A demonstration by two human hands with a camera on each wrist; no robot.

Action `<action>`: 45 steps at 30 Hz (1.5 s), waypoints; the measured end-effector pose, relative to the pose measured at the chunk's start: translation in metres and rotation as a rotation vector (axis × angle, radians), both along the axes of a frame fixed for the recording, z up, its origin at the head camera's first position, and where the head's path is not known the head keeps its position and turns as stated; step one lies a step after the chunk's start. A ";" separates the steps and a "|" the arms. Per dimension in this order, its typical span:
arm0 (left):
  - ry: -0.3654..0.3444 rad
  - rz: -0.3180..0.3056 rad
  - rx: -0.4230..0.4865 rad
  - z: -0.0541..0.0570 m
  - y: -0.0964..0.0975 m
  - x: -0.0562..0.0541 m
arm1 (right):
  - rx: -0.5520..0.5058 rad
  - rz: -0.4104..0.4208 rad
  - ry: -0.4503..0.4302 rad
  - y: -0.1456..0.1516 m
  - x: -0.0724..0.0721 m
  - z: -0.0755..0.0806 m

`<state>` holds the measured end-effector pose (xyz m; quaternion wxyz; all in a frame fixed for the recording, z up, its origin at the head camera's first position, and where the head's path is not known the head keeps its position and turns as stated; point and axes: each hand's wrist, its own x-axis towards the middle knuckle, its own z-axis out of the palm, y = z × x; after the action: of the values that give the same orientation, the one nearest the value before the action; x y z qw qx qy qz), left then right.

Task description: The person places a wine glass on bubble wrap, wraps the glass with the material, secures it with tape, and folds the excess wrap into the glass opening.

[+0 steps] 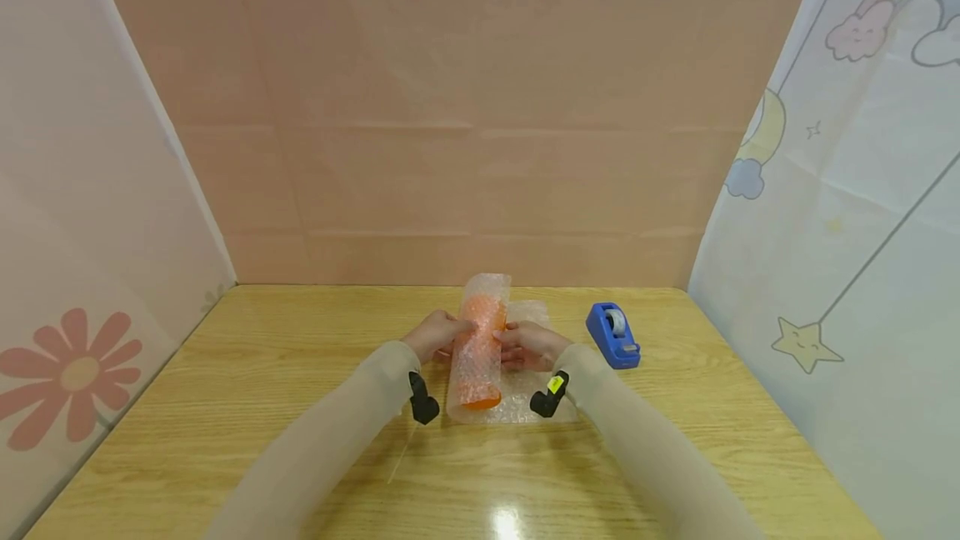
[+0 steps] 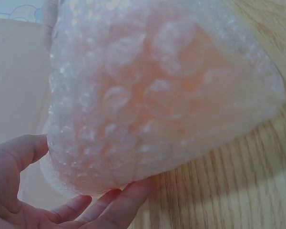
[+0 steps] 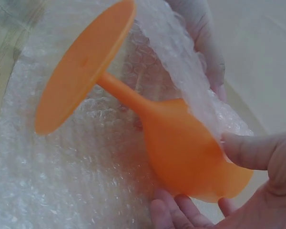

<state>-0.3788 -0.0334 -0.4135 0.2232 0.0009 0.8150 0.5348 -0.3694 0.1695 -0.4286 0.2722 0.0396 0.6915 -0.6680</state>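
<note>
An orange goblet [image 3: 181, 143] lies on its side on a sheet of bubble wrap [image 1: 528, 402], its flat round foot toward the near edge. One side of the wrap is folded over the goblet; in the right wrist view the stem, foot and part of the bowl are still bare. My left hand [image 1: 435, 334] holds the wrapped side, thumb on top and fingers below, as the left wrist view shows. From the other side my right hand [image 1: 532, 340] grips the bowl, its thumb at the edge of the folded wrap and its fingers beneath.
On the wooden table [image 1: 300, 398], a blue tape dispenser [image 1: 615, 336] with a roll of clear tape stands right of the wrap. A plain pinkish cloth [image 1: 465, 107] hangs behind the table, and patterned sheets flank both sides.
</note>
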 end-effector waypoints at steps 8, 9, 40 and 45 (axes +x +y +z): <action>-0.006 -0.003 0.011 -0.001 0.000 -0.001 | 0.018 -0.006 0.052 -0.001 0.001 0.005; -0.006 -0.004 0.012 0.000 0.000 0.000 | 0.020 -0.001 0.056 -0.001 0.000 0.006; 0.032 -0.013 0.022 0.004 0.001 0.002 | 0.015 -0.065 0.067 -0.006 0.002 -0.001; 0.038 -0.012 0.019 0.005 0.001 0.003 | -0.043 -0.005 0.095 -0.004 0.002 -0.004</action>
<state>-0.3762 -0.0323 -0.4082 0.2109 0.0182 0.8141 0.5408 -0.3676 0.1654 -0.4328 0.2380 0.0035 0.6889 -0.6846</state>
